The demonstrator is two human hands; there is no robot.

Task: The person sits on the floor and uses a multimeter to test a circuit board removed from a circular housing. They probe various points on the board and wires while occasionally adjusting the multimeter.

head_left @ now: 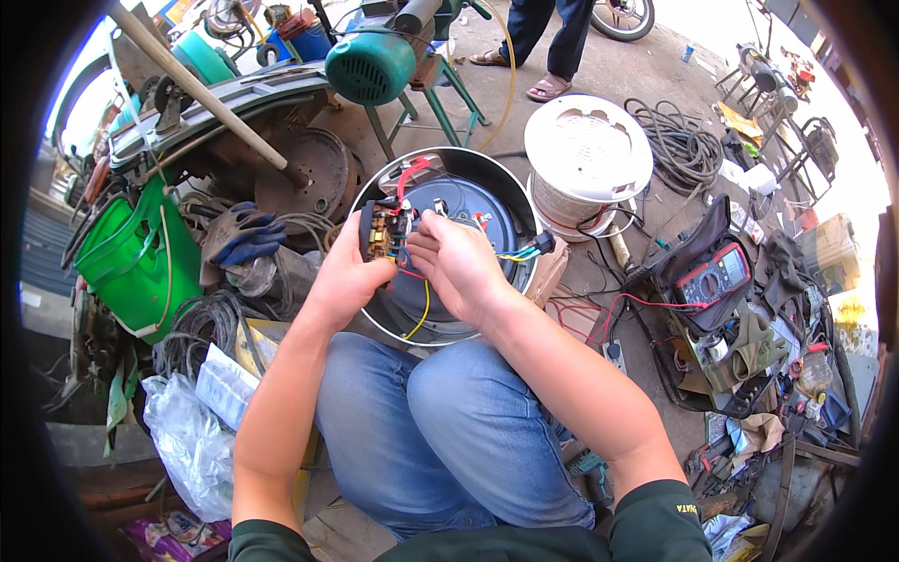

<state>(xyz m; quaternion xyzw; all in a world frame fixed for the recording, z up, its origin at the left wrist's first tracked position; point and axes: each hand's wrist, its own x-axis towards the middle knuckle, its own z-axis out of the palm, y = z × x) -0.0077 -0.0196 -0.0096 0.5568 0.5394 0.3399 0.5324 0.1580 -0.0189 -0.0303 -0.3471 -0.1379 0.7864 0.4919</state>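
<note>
My left hand [348, 267] grips a small circuit board [382, 232] in a dark housing, tilted above a round metal pot-shaped casing [496, 201]. Beside the board is my right hand [454, 258], its fingers curled inward; whatever is between them is hidden. A thick red wire [405, 180] rises from the board's far side. A thin yellow wire [425, 314] hangs down into the casing. At the casing's right edge, yellow and blue wires run to a dark plug [541, 245]. The casing stands just beyond my knees.
A white bucket with a lid [588, 145] stands right of the casing. Farther right, a red multimeter [714, 274] sits in an open black bag with test leads trailing. On the left are a green bucket [140, 258] and gloves [245, 234]. A green motor [370, 67] and another person's legs [543, 37] are ahead.
</note>
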